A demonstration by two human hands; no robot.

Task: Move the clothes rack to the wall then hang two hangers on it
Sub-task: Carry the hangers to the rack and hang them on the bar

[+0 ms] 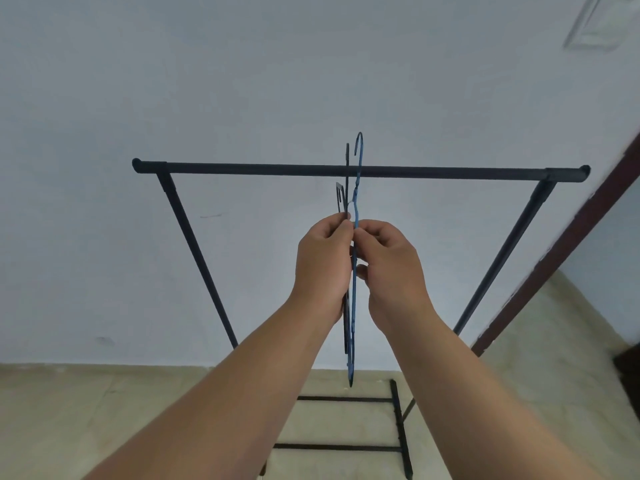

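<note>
A black clothes rack [263, 168] stands close to the pale wall, its top bar level across the middle of the view. Two hangers are held edge-on in front of the bar: a black hanger [346, 174] on the left and a blue hanger [357, 181] on the right. Their hooks rise above the bar without resting on it. My left hand [323, 268] grips the black hanger below its hook. My right hand [391, 271] pinches the blue hanger. The two hands touch at the fingertips. The hangers' lower ends show between my forearms.
The rack's base rails [343, 399] lie on the beige tiled floor [69, 410]. A dark brown door frame [554, 258] slants along the right side, just past the rack's right leg [509, 251]. A white fixture [595, 22] sits at the top right of the wall.
</note>
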